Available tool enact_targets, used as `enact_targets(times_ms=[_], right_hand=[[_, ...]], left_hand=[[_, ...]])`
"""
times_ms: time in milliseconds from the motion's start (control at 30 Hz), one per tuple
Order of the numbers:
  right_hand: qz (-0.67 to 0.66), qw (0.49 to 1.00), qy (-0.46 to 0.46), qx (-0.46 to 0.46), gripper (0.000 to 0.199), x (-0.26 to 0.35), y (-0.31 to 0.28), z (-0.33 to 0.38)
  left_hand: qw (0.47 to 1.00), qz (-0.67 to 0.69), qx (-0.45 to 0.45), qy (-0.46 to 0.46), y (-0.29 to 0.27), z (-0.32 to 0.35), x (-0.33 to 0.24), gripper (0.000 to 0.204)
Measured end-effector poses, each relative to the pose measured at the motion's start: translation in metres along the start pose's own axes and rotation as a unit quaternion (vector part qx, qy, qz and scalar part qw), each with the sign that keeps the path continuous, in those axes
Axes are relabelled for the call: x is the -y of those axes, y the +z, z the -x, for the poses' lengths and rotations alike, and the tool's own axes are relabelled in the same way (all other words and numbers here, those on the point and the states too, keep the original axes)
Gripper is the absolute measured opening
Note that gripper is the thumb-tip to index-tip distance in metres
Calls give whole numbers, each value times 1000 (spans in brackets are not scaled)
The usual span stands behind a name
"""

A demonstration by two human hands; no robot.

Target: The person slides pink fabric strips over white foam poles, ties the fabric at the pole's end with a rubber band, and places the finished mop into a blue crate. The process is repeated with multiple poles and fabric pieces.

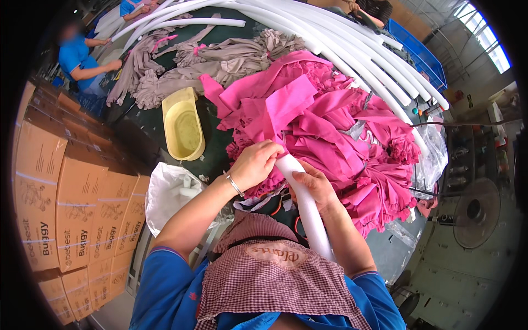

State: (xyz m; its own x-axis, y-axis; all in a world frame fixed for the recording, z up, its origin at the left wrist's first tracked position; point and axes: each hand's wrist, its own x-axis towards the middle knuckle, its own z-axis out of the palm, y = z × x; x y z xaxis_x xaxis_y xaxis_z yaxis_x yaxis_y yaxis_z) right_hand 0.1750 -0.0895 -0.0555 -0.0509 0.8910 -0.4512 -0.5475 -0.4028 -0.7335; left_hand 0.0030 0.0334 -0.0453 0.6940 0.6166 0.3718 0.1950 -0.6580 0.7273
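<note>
Over a dark green table point(148, 120), just in front of the apron point(275, 275), a white foam tube point(300, 192) slants up between two bare hands. The left hand point(254, 166) has its thumb and fingertips pinched together on a bit of pink fabric at the tube's upper end; whether they press on the foam as well cannot be told. The right hand point(316, 187) grips the tube a little lower, thumb on the near face, its other fingers mostly hidden. Toward its lower end, the tube passes out of sight by the apron and right forearm.

Just beyond lies a heap of pink fabric pieces point(330, 137), so overlapped that single ones are hard to separate. Beside the left forearm, a white bag point(159, 195) partly covers short foam offcuts point(190, 192); a yellow plastic tub point(168, 132) stands farther off. An orange-red loop point(297, 224) shows beside the tube, the rest hidden. Greyish-beige fabric bundles point(220, 74) and long foam tubes point(379, 60) fill the far side, some tubes cut off by the top edge.
</note>
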Motion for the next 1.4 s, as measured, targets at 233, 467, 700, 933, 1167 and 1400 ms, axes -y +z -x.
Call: enact_targets(times_ms=[233, 467, 700, 933, 1167, 1400], right_hand=[[288, 930, -204, -108, 53, -22, 6, -13], [464, 839, -252, -133, 50, -10, 18, 2], [450, 849, -250, -120, 58, -12, 19, -11], [527, 802, -262, -108, 63, -21, 60, -12], [478, 872, -90, -58, 46, -28, 19, 26], [510, 840, -149, -110, 36, -26, 33, 26]], left_hand=[[967, 155, -128, -157, 26, 18, -4, 20], [995, -9, -80, -61, 22, 11, 0, 10], [986, -96, -125, 54, 32, 14, -2, 15], [711, 532, -217, -405, 43, 10, 22, 16], [622, 621, -184, -440, 52, 1, 18, 18], [612, 665, -166, -394, 33, -17, 41, 22]])
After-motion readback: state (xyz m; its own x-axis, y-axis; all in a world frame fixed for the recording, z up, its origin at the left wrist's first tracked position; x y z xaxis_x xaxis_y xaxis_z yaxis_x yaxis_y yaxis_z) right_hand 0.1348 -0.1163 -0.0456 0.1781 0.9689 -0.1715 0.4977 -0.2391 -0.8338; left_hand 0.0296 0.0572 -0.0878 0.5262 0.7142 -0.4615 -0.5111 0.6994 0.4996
